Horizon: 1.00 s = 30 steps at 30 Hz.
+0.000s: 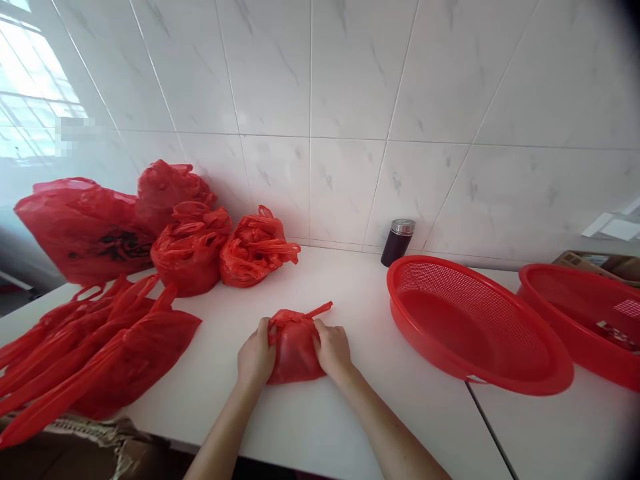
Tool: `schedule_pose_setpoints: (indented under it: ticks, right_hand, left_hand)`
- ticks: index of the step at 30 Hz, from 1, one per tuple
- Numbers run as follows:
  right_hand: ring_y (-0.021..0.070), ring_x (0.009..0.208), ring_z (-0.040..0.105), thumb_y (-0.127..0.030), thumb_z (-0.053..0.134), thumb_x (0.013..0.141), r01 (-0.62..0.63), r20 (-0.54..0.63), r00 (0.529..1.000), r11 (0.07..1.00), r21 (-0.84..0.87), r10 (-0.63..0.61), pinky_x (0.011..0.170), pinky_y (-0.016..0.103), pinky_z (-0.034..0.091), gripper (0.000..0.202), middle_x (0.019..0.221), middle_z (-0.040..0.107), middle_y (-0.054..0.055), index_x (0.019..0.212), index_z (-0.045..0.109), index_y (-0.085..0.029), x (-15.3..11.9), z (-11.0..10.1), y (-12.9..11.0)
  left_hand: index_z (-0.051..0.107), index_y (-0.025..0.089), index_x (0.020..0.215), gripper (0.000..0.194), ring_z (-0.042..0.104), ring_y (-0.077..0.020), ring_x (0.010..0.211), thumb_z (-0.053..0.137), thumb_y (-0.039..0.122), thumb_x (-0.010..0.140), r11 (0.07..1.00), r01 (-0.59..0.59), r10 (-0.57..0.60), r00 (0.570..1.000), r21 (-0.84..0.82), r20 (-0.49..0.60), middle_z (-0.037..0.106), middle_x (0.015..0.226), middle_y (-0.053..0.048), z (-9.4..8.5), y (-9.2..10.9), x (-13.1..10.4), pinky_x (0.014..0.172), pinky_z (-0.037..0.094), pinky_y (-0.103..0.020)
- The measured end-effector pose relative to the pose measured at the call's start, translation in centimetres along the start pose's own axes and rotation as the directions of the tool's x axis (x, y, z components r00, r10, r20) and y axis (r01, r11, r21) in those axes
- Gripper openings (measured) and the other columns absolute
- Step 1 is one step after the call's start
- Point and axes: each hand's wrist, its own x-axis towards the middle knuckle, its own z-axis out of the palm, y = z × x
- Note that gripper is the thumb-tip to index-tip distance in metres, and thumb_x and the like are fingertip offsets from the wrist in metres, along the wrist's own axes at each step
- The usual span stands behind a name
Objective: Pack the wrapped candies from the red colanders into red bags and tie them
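Observation:
A small red plastic bag (297, 353), its contents hidden, sits on the white table (345, 273) in front of me. My left hand (256, 353) grips its left side, fingers curled round the edge near the top. On the opposite side, my right hand (334, 345) is closed on the bag in the same way. One twisted end of the plastic sticks up to the right above my right hand. Some fingertips are hidden behind the red plastic.
Filled red bags (190, 257) stand at the back left, with flattened red bags (135, 353) over the left front edge. A dark flask (397, 243) stands by the tiled wall. To the right are a red basket (460, 333) and a second red basket (575, 313).

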Motion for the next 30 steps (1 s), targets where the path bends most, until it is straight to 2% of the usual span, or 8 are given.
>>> schedule_pose_setpoints:
  ticks: [4, 8, 13, 17, 20, 24, 27, 30]
  right_hand:
    - [0.0173, 0.058, 0.054, -0.014, 0.041, 0.09, -0.019, -0.012, 1.0, 0.999, -0.036, 0.018, 0.078, 0.031, 0.031, 0.022, 0.069, 0.069, 0.004, 0.093, 0.062, -0.02, 0.7, -0.1, 1.6]
    - [0.015, 0.055, 0.049, -0.012, 0.042, 0.088, -0.032, -0.016, 0.999, 0.999, -0.042, 0.031, 0.077, 0.03, 0.03, 0.021, 0.067, 0.067, 0.002, 0.09, 0.061, -0.021, 0.8, 0.0, 2.0]
    - [0.0133, 0.052, 0.043, -0.011, 0.045, 0.085, -0.041, -0.004, 0.999, 0.999, -0.013, 0.041, 0.08, 0.03, 0.031, 0.016, 0.058, 0.059, -0.002, 0.083, 0.058, -0.02, 0.8, 0.2, 1.8]
    - [0.0127, 0.055, 0.043, -0.018, 0.048, 0.085, -0.047, 0.029, 0.999, 0.996, 0.07, 0.045, 0.079, 0.029, 0.033, 0.014, 0.06, 0.057, -0.002, 0.073, 0.056, -0.02, 0.4, -0.8, 1.9]
    - [0.0126, 0.059, 0.048, -0.036, 0.048, 0.089, -0.067, 0.086, 0.995, 0.982, 0.178, 0.052, 0.068, 0.025, 0.036, 0.029, 0.067, 0.058, -0.001, 0.065, 0.054, -0.02, 0.0, -2.2, 2.2]
    - [0.012, 0.051, 0.043, -0.059, 0.032, 0.092, -0.155, 0.146, 0.982, 0.946, 0.285, 0.117, 0.051, 0.024, 0.029, 0.055, 0.055, 0.047, -0.002, 0.055, 0.044, -0.021, 0.9, -3.4, 2.6]
    - [0.0115, 0.047, 0.039, -0.065, 0.037, 0.088, -0.199, 0.18, 0.973, 0.92, 0.338, 0.144, 0.049, 0.024, 0.027, 0.057, 0.048, 0.04, -0.004, 0.052, 0.039, -0.021, 2.1, -3.3, 2.3]
    - [0.0115, 0.05, 0.042, -0.062, 0.049, 0.083, -0.172, 0.191, 0.977, 0.89, 0.423, 0.098, 0.051, 0.023, 0.032, 0.051, 0.051, 0.044, -0.004, 0.055, 0.043, -0.021, 2.8, -3.0, 1.3]
  left_hand:
    - [0.052, 0.024, 0.105, 0.03, 0.065, -0.0265, 0.074, 0.027, 0.037, 0.095, 0.989, 0.014, -0.029, 0.994, 0.147, 0.103, 0.069, 0.083, -0.009, 0.0, 0.0, 1.2, 0.059, 0.037, -0.031]
    - [0.051, 0.023, 0.111, 0.033, 0.066, -0.0303, 0.078, 0.024, 0.031, 0.094, 0.973, 0.032, -0.07, 0.985, 0.23, 0.157, 0.07, 0.088, -0.013, 0.2, 0.2, 1.9, 0.062, 0.041, -0.035]
    - [0.057, 0.02, 0.106, 0.029, 0.067, -0.0329, 0.081, 0.035, 0.021, 0.087, 0.962, 0.019, -0.087, 0.966, 0.272, 0.243, 0.071, 0.089, -0.017, 0.0, 0.6, 2.6, 0.068, 0.044, -0.041]
    - [0.059, 0.018, 0.103, 0.028, 0.067, -0.0356, 0.082, 0.037, 0.02, 0.085, 0.97, 0.018, -0.081, 0.965, 0.244, 0.248, 0.071, 0.089, -0.018, -0.2, 0.6, 1.8, 0.07, 0.045, -0.045]
    - [0.057, 0.02, 0.108, 0.032, 0.067, -0.0347, 0.081, 0.032, 0.03, 0.091, 0.985, 0.044, -0.079, 0.974, 0.164, 0.212, 0.071, 0.087, -0.016, -0.3, 0.4, 0.0, 0.07, 0.046, -0.045]
    - [0.051, 0.027, 0.118, 0.037, 0.067, -0.023, 0.093, 0.023, 0.04, 0.097, 0.999, -0.005, 0.012, 0.983, -0.041, 0.184, 0.071, 0.103, -0.005, -0.1, 0.6, -2.9, 0.078, 0.049, -0.034]
    - [0.051, 0.029, 0.123, 0.037, 0.061, -0.0167, 0.111, 0.028, 0.042, 0.098, 0.94, -0.103, 0.166, 0.971, -0.324, 0.172, 0.066, 0.12, -0.002, 0.3, 1.3, -4.6, 0.091, 0.047, -0.028]
    - [0.058, 0.027, 0.118, 0.034, 0.059, -0.0198, 0.113, 0.035, 0.04, 0.096, 0.848, -0.196, 0.274, 0.958, -0.492, 0.09, 0.064, 0.121, -0.006, 0.5, 1.9, -5.6, 0.096, 0.046, -0.034]
